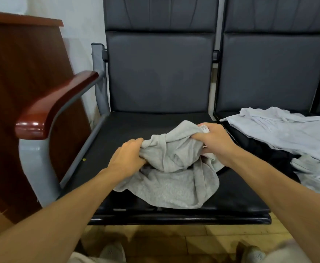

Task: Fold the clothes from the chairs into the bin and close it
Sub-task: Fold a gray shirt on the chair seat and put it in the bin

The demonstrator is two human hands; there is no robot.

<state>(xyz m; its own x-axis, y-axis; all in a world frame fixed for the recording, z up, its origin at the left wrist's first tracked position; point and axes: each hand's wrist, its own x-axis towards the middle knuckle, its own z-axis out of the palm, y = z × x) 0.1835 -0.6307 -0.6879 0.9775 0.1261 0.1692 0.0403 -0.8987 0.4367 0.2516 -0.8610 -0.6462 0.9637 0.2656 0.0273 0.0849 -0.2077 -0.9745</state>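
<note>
Gripping the grey garment [174,168] with both hands: the left hand [128,154] is curled into a bunch of cloth at its left side, and the right hand [215,138] is clamped on the far right part, where a white label [204,128] peeks out beside the thumb. The garment sits crumpled in the middle of the black seat [127,130] of the left chair, its lower half pooled on the seat and its top gathered between the fists.

It looks like a soft, light knit with no stiffness at all, so expect it to sag and slump wherever it goes unsupported. It is neither slippery nor fragile, and a firm pinch should do. Better holds would be two matching corners or a seam line, so it hangs flat; that label probably marks a neck or waistband to work from.

Whether this is a top or bottoms, I cannot tell from the heap. The fingertips are buried in the folds. On the next seat, a pale shirt [278,130] covers most of a black garment [259,150], and that pile runs off the right edge. The bin is nowhere in view.
</note>
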